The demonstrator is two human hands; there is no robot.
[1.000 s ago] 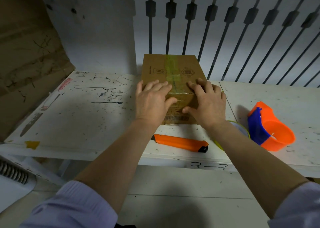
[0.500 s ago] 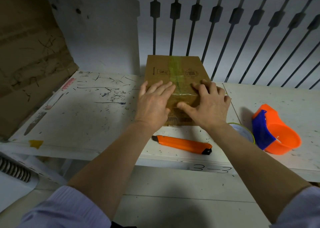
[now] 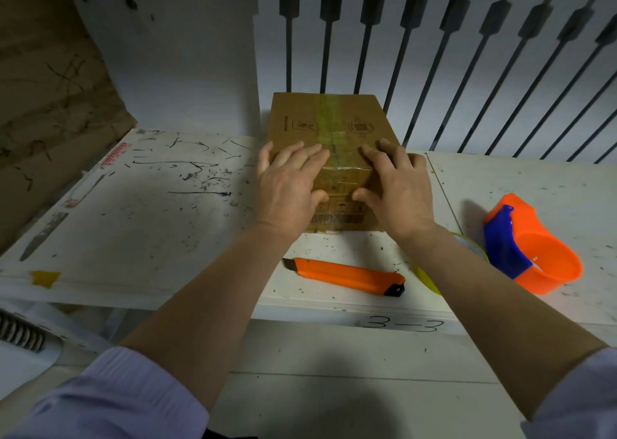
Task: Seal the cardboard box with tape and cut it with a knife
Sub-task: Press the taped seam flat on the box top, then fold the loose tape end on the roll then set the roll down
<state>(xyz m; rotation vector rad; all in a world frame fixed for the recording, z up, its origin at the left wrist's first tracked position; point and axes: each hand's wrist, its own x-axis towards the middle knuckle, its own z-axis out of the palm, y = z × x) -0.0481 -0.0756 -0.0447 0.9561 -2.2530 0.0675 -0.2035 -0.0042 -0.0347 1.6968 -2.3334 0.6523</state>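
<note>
A brown cardboard box (image 3: 327,121) stands on the white table (image 3: 150,221), with a strip of clear tape (image 3: 329,127) running down the middle of its top and over the near edge. My left hand (image 3: 288,184) lies flat on the box's near left part, fingers spread on top, thumb on the front face. My right hand (image 3: 397,188) presses the near right part the same way. An orange utility knife (image 3: 344,275) lies on the table in front of the box, under my forearms.
An orange and blue tape dispenser (image 3: 527,255) sits at the right. A yellowish tape roll (image 3: 430,281) is partly hidden under my right forearm. Brown cardboard (image 3: 43,104) leans at the left. Dark railing bars (image 3: 467,54) rise behind the table.
Both hands have shifted slightly apart on the box's near edge, uncovering more of the taped front corner. The box, knife and dispenser stay in place.
</note>
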